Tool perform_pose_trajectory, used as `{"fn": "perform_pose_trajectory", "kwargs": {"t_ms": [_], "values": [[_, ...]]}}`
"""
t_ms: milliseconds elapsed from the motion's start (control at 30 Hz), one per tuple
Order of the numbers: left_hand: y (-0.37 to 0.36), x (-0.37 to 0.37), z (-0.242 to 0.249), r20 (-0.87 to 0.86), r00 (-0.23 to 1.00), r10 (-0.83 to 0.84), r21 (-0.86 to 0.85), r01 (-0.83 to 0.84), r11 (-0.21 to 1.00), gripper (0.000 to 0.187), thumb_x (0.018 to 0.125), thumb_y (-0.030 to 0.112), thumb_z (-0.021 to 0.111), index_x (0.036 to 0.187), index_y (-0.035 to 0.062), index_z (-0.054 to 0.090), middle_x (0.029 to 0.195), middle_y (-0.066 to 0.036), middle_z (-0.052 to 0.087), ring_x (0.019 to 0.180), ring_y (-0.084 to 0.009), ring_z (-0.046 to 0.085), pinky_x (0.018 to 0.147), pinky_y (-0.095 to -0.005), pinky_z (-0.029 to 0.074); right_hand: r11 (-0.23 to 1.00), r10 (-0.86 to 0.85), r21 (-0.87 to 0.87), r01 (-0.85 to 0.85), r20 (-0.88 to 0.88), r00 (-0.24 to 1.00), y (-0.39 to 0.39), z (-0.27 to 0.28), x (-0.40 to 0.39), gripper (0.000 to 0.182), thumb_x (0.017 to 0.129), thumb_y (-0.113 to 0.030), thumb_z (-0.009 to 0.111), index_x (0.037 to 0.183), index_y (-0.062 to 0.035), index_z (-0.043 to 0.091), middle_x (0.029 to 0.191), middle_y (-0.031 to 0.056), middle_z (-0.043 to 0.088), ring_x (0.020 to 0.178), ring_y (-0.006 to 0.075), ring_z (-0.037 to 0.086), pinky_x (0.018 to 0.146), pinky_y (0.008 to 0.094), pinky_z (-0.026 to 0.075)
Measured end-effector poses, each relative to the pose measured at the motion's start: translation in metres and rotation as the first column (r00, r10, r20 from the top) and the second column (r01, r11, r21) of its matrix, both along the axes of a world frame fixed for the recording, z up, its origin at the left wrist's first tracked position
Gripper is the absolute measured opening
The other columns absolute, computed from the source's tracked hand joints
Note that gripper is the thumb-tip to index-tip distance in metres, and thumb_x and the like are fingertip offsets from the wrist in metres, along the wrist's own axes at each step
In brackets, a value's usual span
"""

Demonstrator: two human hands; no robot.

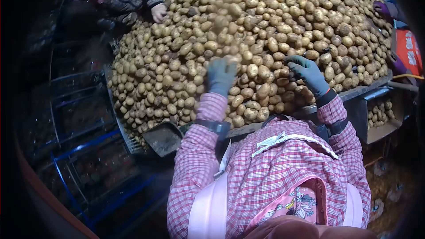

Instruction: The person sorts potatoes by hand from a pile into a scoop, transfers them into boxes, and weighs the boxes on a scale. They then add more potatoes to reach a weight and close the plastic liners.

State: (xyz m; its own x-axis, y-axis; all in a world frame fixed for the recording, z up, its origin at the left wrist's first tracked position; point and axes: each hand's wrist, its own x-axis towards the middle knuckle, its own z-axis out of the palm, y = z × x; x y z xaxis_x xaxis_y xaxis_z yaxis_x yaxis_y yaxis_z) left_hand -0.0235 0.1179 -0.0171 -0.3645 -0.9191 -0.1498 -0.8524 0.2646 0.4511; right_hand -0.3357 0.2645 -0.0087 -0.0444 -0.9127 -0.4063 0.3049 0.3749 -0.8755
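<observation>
A large heap of potatoes (155,73) fills the sorting table in front of me. My left hand (221,74), in a grey-blue glove, lies over the near middle of the heap, slightly blurred, its fingers stretched forward against the potatoes. To its right, my right hand (308,74) wears a matching glove with a dark cuff. Its fingers are bent and apart from the thumb, just above the potatoes near the table's front edge, with nothing visible in them. Beyond my left hand, some potatoes are smeared by motion.
A co-worker's bare hand (159,13) touches the heap at the far left. Another person's purple-gloved hand (384,9) is at the far right. A metal chute (163,139) juts from the near left edge. A box (389,128) at right holds potatoes; a red sack (407,51) stands above it.
</observation>
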Motion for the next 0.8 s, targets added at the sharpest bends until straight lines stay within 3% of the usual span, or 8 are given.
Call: {"fn": "perform_pose_trajectory", "kwargs": {"t_ms": [167, 300, 333, 367, 400, 500, 600, 800], "values": [[0.056, -0.014, 0.007, -0.082, 0.99, -0.115, -0.114, 0.105, 0.988, 0.052, 0.091, 0.042, 0.068, 0.136, 0.0179, 0.059, 0.148, -0.019, 0.046, 0.144, -0.041, 0.029, 0.119, -0.0469, 0.027, 0.996, 0.078, 0.045, -0.08, 0.056, 0.995, -0.007, 0.0, 0.014, 0.039, 0.098, -0.025, 0.062, 0.13, -0.0029, 0.061, 0.111, 0.0037, 0.069, 0.073, 0.007, 0.063, 0.066, 0.0205, 0.052], [0.054, 0.04, 0.035, -0.14, 0.986, -0.089, -0.295, 0.045, 0.955, 0.046, 0.083, 0.026, 0.075, 0.123, 0.0068, 0.063, 0.136, -0.019, 0.055, 0.125, -0.0369, 0.052, 0.11, -0.0448, 0.04, 0.971, 0.219, 0.068, -0.228, 0.118, 0.969, -0.017, 0.006, 0.04, 0.034, 0.099, -0.025, 0.061, 0.123, -0.0016, 0.066, 0.091, 0.0018, 0.07, 0.069, 0.0069, 0.063, 0.061, 0.0195, 0.049], [0.048, 0.061, 0.064, -0.322, 0.944, 0.073, -0.151, -0.127, 0.98, 0.043, 0.08, 0.017, 0.078, 0.117, 0.0013, 0.062, 0.127, -0.02, 0.058, 0.114, -0.0338, 0.058, 0.102, -0.0425, 0.046, 0.952, 0.284, 0.081, -0.295, 0.124, 0.951, -0.019, 0.01, 0.045, 0.033, 0.099, -0.025, 0.06, 0.121, -0.0013, 0.067, 0.086, 0.001, 0.07, 0.067, 0.0068, 0.062, 0.059, 0.0194, 0.049], [0.046, 0.101, 0.066, -0.199, 0.975, 0.103, -0.352, -0.169, 0.92, 0.047, 0.078, 0.014, 0.079, 0.119, -0.001, 0.061, 0.123, -0.02, 0.058, 0.111, -0.0297, 0.058, 0.099, -0.0404, 0.048, 0.947, 0.3, 0.077, -0.311, 0.126, 0.946, -0.02, 0.011, 0.053, 0.033, 0.099, -0.026, 0.061, 0.12, -0.0011, 0.067, 0.083, 0.0004, 0.068, 0.066, 0.0065, 0.061, 0.057, 0.0197, 0.048], [0.052, 0.125, 0.073, -0.416, 0.806, 0.422, -0.215, -0.538, 0.815, 0.045, 0.081, 0.012, 0.076, 0.121, -0.0008, 0.061, 0.119, -0.017, 0.061, 0.114, -0.0318, 0.057, 0.103, -0.0409, 0.045, 0.943, 0.314, 0.072, -0.324, 0.128, 0.941, -0.024, 0.011, 0.063, 0.033, 0.099, -0.026, 0.061, 0.118, -0.0009, 0.068, 0.079, -0.0003, 0.067, 0.064, 0.0063, 0.06, 0.055, 0.0199, 0.046], [0.063, 0.272, 0.083, 0.134, 0.757, 0.64, -0.654, -0.417, 0.631, 0.059, 0.078, 0.022, 0.079, 0.128, -0.0014, 0.058, 0.137, -0.025, 0.051, 0.127, -0.0391, 0.049, 0.109, -0.0459, 0.041, 0.94, 0.331, 0.047, -0.337, 0.098, 0.938, -0.028, -0.004, 0.083, 0.033, 0.098, -0.026, 0.063, 0.118, -0.0004, 0.068, 0.077, -0.0019, 0.065, 0.062, 0.0046, 0.057, 0.053, 0.0198, 0.043], [0.099, 0.337, 0.105, 0.193, 0.461, 0.866, -0.522, -0.699, 0.489, 0.078, 0.081, 0.033, 0.073, 0.146, 0.0046, 0.041, 0.154, -0.025, 0.033, 0.142, -0.0414, 0.028, 0.115, -0.0518, 0.031, 0.922, 0.369, 0.09, -0.376, 0.085, 0.925, -0.027, -0.016, 0.091, 0.036, 0.097, -0.023, 0.065, 0.124, 0.0018, 0.066, 0.094, -0.0003, 0.069, 0.076, 0.0052, 0.061, 0.066, 0.0193, 0.048], [0.148, 0.509, 0.01, -0.19, 0.256, 0.948, 0.165, -0.943, 0.288, 0.064, 0.082, 0.016, 0.074, 0.139, 0.001, 0.049, 0.129, -0.021, 0.06, 0.11, -0.0378, 0.061, 0.095, -0.0457, 0.052, 0.902, 0.426, 0.048, -0.428, 0.055, 0.903, -0.029, -0.019, 0.114, 0.039, 0.097, -0.021, 0.064, 0.127, 0.0036, 0.063, 0.109, 0.0049, 0.07, 0.091, 0.0087, 0.063, 0.079, 0.0227, 0.051]]}}
